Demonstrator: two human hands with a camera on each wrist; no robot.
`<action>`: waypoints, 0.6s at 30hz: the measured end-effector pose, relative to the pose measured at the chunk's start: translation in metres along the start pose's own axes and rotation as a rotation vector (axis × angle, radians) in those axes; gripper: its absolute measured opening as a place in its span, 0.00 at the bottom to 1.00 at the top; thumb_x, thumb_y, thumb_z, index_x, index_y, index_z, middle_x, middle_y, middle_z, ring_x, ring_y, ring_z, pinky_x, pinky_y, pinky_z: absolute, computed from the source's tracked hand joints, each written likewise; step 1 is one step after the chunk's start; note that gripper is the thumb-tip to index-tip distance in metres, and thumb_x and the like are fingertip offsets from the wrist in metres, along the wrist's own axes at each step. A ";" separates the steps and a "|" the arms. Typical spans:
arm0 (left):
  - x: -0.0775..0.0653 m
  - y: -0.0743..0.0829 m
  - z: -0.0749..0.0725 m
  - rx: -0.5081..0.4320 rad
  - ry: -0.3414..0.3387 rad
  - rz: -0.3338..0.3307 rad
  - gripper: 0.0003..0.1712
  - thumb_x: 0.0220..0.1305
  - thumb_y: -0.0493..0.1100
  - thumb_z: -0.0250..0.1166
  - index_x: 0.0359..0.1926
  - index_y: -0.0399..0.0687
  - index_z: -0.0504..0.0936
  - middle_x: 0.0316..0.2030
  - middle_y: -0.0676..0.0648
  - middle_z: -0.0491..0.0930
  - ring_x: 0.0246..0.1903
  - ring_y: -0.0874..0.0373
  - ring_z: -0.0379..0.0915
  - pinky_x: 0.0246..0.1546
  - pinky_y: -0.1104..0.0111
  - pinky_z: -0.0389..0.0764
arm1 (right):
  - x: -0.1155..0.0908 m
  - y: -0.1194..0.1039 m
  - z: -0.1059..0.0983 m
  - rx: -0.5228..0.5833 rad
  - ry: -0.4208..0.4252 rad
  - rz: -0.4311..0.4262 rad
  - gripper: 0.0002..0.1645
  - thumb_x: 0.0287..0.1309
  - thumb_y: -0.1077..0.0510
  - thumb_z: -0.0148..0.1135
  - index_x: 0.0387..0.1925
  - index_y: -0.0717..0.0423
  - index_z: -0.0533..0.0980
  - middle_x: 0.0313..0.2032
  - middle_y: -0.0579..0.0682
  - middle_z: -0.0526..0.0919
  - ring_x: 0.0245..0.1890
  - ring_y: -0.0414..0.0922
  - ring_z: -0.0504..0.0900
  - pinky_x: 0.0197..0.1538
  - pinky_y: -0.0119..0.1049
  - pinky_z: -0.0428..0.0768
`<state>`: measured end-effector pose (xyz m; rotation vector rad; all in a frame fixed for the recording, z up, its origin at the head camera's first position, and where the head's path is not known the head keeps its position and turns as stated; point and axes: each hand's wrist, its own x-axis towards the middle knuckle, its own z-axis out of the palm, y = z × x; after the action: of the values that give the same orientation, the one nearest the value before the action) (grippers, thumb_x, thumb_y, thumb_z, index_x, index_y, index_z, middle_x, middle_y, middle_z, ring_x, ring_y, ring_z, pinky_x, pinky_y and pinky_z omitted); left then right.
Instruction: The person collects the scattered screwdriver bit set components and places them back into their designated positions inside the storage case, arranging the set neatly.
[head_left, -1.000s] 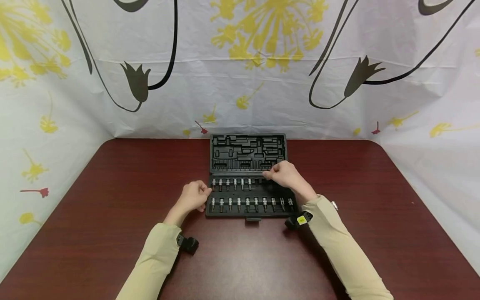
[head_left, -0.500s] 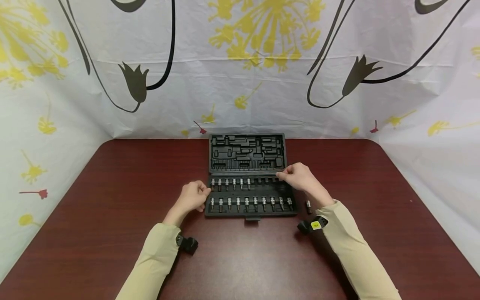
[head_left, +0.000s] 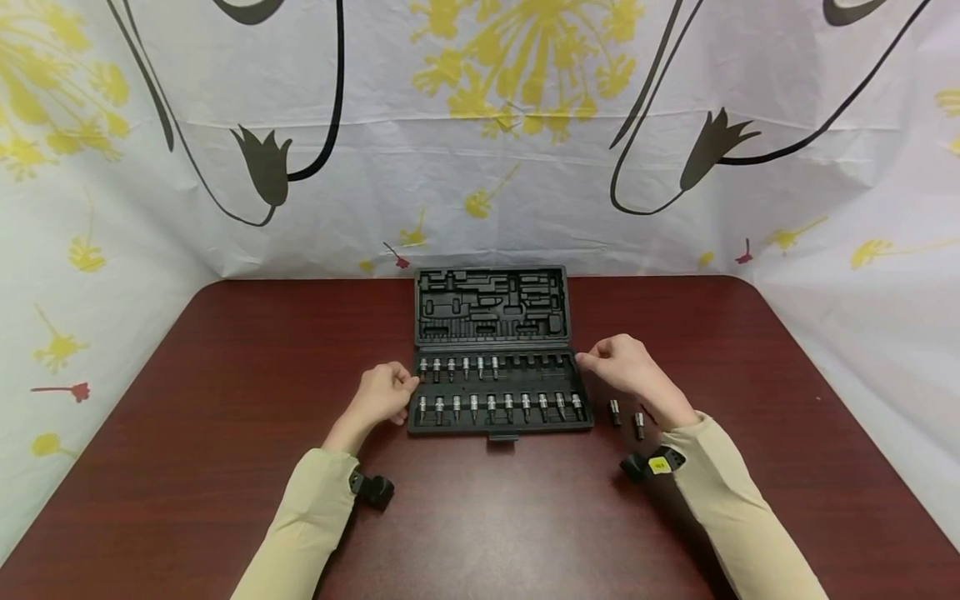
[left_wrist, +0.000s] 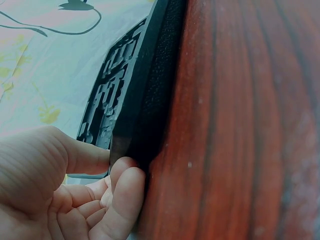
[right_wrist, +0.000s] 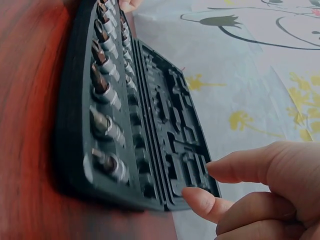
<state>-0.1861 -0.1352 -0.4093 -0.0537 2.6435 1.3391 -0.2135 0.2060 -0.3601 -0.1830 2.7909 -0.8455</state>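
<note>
A black socket case [head_left: 498, 421] lies unfolded on the table. Its front half holds two rows of silver bit sockets [head_left: 491, 403]; several slots [head_left: 532, 362] at the right of the back row are bare. My left hand [head_left: 382, 393] pinches the case's left edge between thumb and forefinger, as the left wrist view shows close up. Just off the right edge is my right hand [head_left: 626, 367], thumb and forefinger a little apart with nothing between them in the right wrist view. On the table below it lie two bit sockets, a nearer one [head_left: 639, 425] and a farther one [head_left: 615, 412].
The case's lid [head_left: 491, 306], with molded recesses, lies folded back toward the table's far edge. Behind it hangs a white patterned sheet [head_left: 495, 183]. Each sleeve carries a small black wrist camera, one on the left [head_left: 372, 490] and one on the right [head_left: 637, 467].
My right hand has moved from over the back row rightward and nearer, off the case. That uncovers the bare slots and the two bit sockets on the table. The left hand keeps its grip.
</note>
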 end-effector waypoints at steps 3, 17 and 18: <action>0.000 0.000 0.000 0.001 0.000 -0.004 0.09 0.66 0.38 0.57 0.30 0.36 0.73 0.16 0.44 0.74 0.11 0.59 0.72 0.13 0.68 0.80 | -0.004 0.006 -0.003 -0.002 -0.005 0.010 0.19 0.63 0.50 0.55 0.29 0.63 0.80 0.22 0.47 0.77 0.23 0.43 0.69 0.27 0.33 0.68; 0.000 0.001 0.000 0.001 0.000 -0.009 0.10 0.66 0.38 0.57 0.29 0.36 0.73 0.15 0.44 0.74 0.10 0.60 0.72 0.13 0.68 0.79 | -0.025 0.037 -0.019 -0.051 0.012 0.022 0.19 0.60 0.50 0.57 0.28 0.63 0.81 0.25 0.49 0.79 0.24 0.42 0.70 0.27 0.33 0.69; 0.000 0.001 0.000 0.001 0.001 -0.008 0.10 0.66 0.38 0.57 0.29 0.36 0.73 0.15 0.44 0.74 0.10 0.60 0.72 0.13 0.68 0.79 | -0.026 0.039 -0.021 -0.053 0.013 0.025 0.19 0.60 0.50 0.58 0.27 0.62 0.81 0.25 0.49 0.79 0.24 0.42 0.70 0.27 0.33 0.69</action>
<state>-0.1861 -0.1350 -0.4083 -0.0641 2.6424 1.3352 -0.1957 0.2541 -0.3608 -0.1520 2.8241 -0.7699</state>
